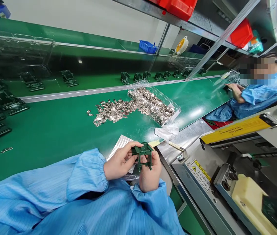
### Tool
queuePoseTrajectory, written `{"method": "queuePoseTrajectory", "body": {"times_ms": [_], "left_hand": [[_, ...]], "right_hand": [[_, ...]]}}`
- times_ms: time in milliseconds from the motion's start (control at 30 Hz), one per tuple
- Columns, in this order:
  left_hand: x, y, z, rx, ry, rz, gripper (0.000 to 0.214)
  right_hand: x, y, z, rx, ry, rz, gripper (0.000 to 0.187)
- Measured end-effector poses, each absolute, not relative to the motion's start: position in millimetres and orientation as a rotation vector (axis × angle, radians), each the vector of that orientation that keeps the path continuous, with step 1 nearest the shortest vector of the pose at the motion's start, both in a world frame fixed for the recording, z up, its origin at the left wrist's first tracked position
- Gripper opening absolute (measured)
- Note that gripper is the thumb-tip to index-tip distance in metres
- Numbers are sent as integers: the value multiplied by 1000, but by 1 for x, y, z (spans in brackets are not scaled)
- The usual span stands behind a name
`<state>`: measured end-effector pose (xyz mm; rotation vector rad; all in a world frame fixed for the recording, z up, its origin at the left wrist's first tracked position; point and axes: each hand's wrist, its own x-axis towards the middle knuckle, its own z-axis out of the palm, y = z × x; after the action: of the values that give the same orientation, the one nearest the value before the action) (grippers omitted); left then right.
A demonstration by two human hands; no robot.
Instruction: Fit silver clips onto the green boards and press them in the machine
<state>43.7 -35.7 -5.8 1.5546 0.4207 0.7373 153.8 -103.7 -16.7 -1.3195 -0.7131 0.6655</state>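
Observation:
Between my two hands, in front of my body, is a dark green plastic frame [145, 149] with an open window in it. My left hand [121, 160] pinches its left edge with thumb and fingertips. Around its right side and lower part closes my right hand [151, 171]. Under the hands lies a white sheet with a grid of small cells [120, 145]. Beyond it, small silvery metal pieces [115, 111] are heaped on the green bench, next to a clear plastic tray [175, 114] full of the same pieces.
Similar green frames [125, 77] stand along the back ledge, and more [6, 101] lie at left. A crumpled white cloth [167, 132] rests by the tray. To my right is a machine with a warning label [200, 174] and yellow bar [238, 129]. A co-worker [258, 94] sits beyond.

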Motion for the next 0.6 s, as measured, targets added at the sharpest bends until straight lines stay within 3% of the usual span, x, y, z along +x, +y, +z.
{"method": "queuePoseTrajectory", "body": {"times_ms": [167, 300, 467, 600], "left_hand": [[39, -34, 16, 1487, 481, 646, 33], [29, -45, 51, 1625, 494, 398, 39], [61, -38, 94, 1826, 81, -7, 56], [163, -55, 112, 2079, -246, 169, 53]], "right_hand": [[176, -121, -2, -1233, -905, 761, 27], [194, -152, 23, -1251, -1239, 696, 67], [223, -222, 50, -1273, -1235, 539, 58], [256, -318, 54, -1482, -907, 177, 60]]}}
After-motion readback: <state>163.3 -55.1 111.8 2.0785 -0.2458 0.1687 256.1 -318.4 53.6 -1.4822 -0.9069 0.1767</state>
